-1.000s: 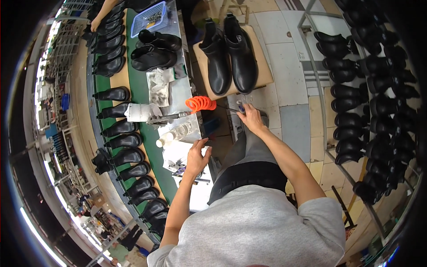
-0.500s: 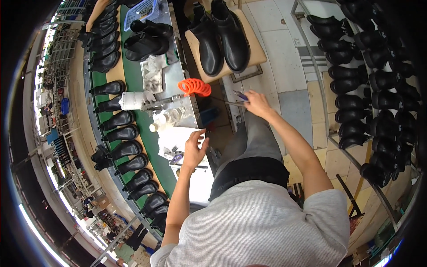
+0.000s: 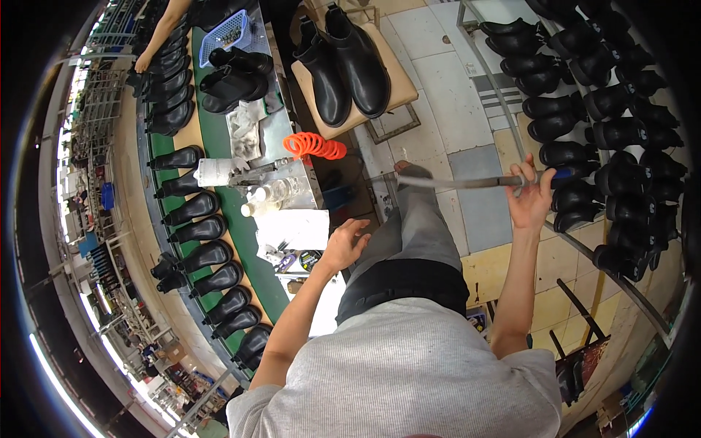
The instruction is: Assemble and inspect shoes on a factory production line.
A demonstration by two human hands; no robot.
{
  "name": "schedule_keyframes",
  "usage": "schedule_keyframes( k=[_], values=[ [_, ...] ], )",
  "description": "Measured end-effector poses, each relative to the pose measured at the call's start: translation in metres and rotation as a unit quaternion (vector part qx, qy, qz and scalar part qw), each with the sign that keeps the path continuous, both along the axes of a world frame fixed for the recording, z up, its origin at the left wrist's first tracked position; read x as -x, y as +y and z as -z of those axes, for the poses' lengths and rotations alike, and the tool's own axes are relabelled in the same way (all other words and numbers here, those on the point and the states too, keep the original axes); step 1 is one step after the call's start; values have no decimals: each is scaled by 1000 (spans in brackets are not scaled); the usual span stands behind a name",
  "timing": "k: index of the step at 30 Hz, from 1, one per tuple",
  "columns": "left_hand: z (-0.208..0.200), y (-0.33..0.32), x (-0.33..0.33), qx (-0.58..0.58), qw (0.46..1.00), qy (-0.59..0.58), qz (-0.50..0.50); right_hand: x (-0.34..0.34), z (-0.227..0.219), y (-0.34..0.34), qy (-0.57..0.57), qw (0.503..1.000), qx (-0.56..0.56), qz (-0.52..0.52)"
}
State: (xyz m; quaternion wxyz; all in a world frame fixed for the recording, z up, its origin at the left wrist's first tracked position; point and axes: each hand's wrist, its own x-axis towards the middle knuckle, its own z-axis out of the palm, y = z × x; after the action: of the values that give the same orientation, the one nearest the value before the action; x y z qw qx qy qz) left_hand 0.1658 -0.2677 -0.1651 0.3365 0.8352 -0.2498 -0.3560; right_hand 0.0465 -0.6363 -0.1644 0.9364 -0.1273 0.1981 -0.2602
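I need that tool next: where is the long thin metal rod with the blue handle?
In the head view, the long thin metal rod with the blue handle is on the person's right, gripped in the right hand, held level in front of the rack of black boots.

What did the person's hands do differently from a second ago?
The right hand swung out from the workbench toward the rack of boots, carrying a long thin metal tool. The left hand stayed open and empty near the white sheet. The pair of black boots on the board did not move.
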Motion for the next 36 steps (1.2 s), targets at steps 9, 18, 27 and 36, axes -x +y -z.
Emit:
schedule_keyframes(
  k=[9,18,27,36],
  values=[
    [-10,27,6,-1,999,-24,-44,-20,-107,-12,302,815,495,0],
    [-27,59,32,7,991,-63,-114,-158,-112,78,163,787,592,-62],
    [-73,93,41,-68,978,-93,-174,-338,-55,207,-127,790,530,-281],
    [-43,58,62,44,868,32,-494,-442,31,265,-1,793,564,-231]
  ],
)
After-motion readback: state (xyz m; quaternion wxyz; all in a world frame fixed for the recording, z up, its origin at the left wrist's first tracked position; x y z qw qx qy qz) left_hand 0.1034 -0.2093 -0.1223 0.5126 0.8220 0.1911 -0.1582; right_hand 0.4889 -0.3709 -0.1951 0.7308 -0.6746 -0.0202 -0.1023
